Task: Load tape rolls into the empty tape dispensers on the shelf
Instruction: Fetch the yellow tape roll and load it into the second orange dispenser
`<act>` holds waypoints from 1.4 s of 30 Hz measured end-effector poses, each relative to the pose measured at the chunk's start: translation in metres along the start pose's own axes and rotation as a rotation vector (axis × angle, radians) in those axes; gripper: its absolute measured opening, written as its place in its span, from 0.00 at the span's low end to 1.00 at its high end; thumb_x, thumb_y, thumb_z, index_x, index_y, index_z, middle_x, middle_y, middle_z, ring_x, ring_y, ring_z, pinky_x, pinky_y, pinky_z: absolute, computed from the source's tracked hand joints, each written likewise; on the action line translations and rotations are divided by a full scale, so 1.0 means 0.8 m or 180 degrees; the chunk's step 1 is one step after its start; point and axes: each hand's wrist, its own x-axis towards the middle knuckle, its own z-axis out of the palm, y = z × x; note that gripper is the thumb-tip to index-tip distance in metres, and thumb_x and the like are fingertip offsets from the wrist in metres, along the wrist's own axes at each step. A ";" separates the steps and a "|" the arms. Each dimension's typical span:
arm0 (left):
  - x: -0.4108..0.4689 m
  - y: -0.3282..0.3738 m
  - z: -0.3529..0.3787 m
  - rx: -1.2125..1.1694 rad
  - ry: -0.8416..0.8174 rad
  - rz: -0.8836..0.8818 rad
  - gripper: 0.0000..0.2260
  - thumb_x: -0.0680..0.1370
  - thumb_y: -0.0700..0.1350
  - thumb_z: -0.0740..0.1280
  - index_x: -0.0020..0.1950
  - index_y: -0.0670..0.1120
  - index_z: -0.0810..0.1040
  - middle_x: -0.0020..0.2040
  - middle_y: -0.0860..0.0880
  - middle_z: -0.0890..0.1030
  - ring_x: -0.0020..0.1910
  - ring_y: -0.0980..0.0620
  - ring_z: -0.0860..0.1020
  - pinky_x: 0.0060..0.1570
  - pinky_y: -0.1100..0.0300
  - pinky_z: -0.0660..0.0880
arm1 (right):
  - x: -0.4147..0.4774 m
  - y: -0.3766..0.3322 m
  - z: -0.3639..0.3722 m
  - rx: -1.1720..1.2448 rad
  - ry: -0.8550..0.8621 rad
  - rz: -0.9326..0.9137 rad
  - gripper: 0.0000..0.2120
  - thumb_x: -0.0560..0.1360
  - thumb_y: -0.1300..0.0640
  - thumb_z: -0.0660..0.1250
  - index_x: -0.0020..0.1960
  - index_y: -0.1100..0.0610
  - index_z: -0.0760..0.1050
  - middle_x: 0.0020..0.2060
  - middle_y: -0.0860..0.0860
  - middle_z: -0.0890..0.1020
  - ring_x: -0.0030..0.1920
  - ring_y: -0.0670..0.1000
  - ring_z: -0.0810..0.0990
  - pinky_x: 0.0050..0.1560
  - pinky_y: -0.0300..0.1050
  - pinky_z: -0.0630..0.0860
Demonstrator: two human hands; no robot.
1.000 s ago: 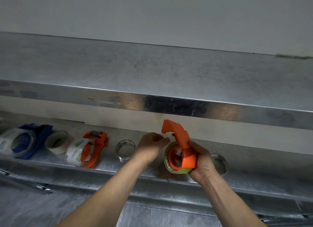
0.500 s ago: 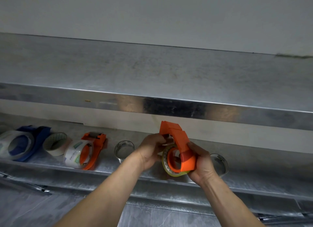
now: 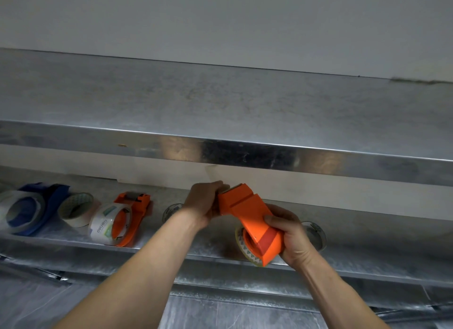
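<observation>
Your right hand [image 3: 291, 238] is gripping the orange dispenser [image 3: 247, 211] by its handle end, with the fingers curling over the top and the thumb underneath. Your left hand [image 3: 204, 203] is closing its curled fingers around the opposite end, where a grey strip is showing at the tip. The dispenser is lying tilted between your hands, over the front edge of the lower shelf [image 3: 171, 252], with its flat orange back facing you. A tape roll [image 3: 241, 242] with a pale, yellowish rim is sitting inside it, peeking out beneath the handle on the left side.

A clear roll [image 3: 316, 233] is standing just right of the dispenser, partly hidden behind your right hand, and another clear roll [image 3: 171, 211] is standing just left of it, behind your left wrist. Further left of the dispenser, a second orange dispenser [image 3: 137, 206] is resting on the shelf with a printed roll [image 3: 107, 225] in it, then a beige roll [image 3: 76, 209], then a blue dispenser [image 3: 49, 198] holding its own roll.

Above the dispenser, the metal lip of the upper shelf [image 3: 245, 154] is overhanging, leaving a low gap over your hands. Behind it, a plain wall [image 3: 220, 22] is rising.
</observation>
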 end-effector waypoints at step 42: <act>-0.033 0.002 0.015 0.3061 -0.0398 0.1725 0.24 0.81 0.52 0.62 0.77 0.58 0.62 0.59 0.52 0.67 0.60 0.52 0.71 0.61 0.60 0.69 | -0.004 -0.001 0.006 -0.0544 0.0319 -0.0167 0.22 0.64 0.57 0.71 0.58 0.55 0.81 0.50 0.59 0.86 0.48 0.59 0.84 0.51 0.56 0.78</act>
